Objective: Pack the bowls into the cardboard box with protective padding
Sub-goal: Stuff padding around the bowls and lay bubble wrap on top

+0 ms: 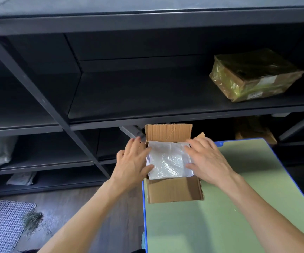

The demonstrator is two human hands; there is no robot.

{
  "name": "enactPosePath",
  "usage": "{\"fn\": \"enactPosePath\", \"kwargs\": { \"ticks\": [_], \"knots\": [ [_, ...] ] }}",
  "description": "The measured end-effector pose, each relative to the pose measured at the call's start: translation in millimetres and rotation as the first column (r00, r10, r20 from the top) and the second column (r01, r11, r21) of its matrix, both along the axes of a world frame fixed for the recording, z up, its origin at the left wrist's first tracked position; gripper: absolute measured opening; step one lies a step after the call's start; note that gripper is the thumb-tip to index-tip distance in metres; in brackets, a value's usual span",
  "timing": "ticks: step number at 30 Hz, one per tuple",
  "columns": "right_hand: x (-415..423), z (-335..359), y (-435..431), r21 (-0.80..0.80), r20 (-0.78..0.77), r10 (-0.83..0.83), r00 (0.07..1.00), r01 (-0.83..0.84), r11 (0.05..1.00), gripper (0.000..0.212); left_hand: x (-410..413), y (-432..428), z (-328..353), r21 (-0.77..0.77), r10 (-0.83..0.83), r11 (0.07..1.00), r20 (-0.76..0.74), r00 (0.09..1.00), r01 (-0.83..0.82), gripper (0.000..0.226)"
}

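An open cardboard box [174, 190] stands at the far left corner of a green table [238, 207], its flaps spread outward. White plastic padding [167, 161] fills the top of the box and hides whatever lies beneath; no bowl shows. My left hand [131, 161] lies at the box's left edge, fingers straight, thumb touching the padding. My right hand [206, 157] rests flat over the right side of the padding, fingers extended toward the far flap.
Dark metal shelving [111, 70] rises right behind the table. A plastic-wrapped cardboard parcel [253, 75] sits on a shelf at the upper right. More packages lie on lower shelves. A woven mat [1, 221] covers the wooden floor at the left. The table has a blue rim.
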State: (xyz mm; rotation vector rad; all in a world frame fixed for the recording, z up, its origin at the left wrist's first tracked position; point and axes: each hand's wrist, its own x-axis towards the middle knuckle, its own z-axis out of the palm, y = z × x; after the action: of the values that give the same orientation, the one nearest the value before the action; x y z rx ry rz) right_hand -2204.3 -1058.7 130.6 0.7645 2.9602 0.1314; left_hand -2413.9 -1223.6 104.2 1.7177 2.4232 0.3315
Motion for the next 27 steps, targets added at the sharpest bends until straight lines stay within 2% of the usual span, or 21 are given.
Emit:
{"fn": "enactPosePath", "kwargs": {
  "ticks": [2, 4, 6, 10, 13, 16, 19, 24, 27],
  "knots": [
    [5.1, 5.2, -1.5, 0.010, -0.044, -0.095, 0.995, 0.095, 0.995, 0.050, 0.0, -4.9, 2.7, 0.002, 0.139, 0.990, 0.147, 0.979, -0.141, 0.055],
    [6.2, 6.8, -6.9, -0.054, -0.101, -0.191, 0.976, 0.187, 0.981, 0.037, 3.4, -6.0, 5.6, 0.004, 0.212, 0.975, 0.276, 0.938, -0.222, 0.054],
    [2.7, 3.7, -12.6, -0.093, -0.157, -0.229, 0.961, 0.217, 0.972, 0.033, 8.1, -3.4, 6.9, 0.070, 0.197, 0.973, 0.238, 0.951, -0.219, 0.045],
    [-10.6, -4.0, -22.8, -0.168, -0.269, -0.192, 0.944, 0.151, 0.974, 0.043, 14.7, 7.6, 12.9, 0.231, 0.172, 0.951, 0.154, 0.973, -0.205, 0.031],
    [-17.5, -12.3, -29.5, -0.210, -0.272, -0.156, 0.950, 0.099, 0.973, 0.053, 24.2, 16.0, 11.3, 0.198, 0.126, 0.970, 0.097, 0.987, -0.143, 0.038],
    [-18.5, -22.1, -35.1, -0.274, -0.197, -0.152, 0.969, 0.094, 0.957, 0.067, 39.3, 23.3, 6.0, 0.152, 0.083, 0.984, 0.060, 0.995, -0.092, 0.038],
    [-14.1, -29.9, -36.7, -0.316, -0.169, -0.142, 0.975, 0.082, 0.945, 0.071, 54.7, 29.5, 1.0, 0.143, 0.017, 0.989, 0.084, 0.996, -0.029, 0.046],
    [-8.8, -38.6, -31.7, -0.332, -0.329, -0.168, 0.929, 0.053, 0.942, 0.054, 63.0, 38.4, -13.8, 0.077, -0.052, 0.996, -0.006, 0.999, 0.052, 0.040],
    [-11.1, -41.9, -27.7, -0.294, -0.351, -0.157, 0.923, 0.051, 0.955, 0.046, 60.4, 40.2, -18.0, 0.015, -0.079, 0.997, -0.060, 0.995, 0.080, 0.046]
  ]
}}
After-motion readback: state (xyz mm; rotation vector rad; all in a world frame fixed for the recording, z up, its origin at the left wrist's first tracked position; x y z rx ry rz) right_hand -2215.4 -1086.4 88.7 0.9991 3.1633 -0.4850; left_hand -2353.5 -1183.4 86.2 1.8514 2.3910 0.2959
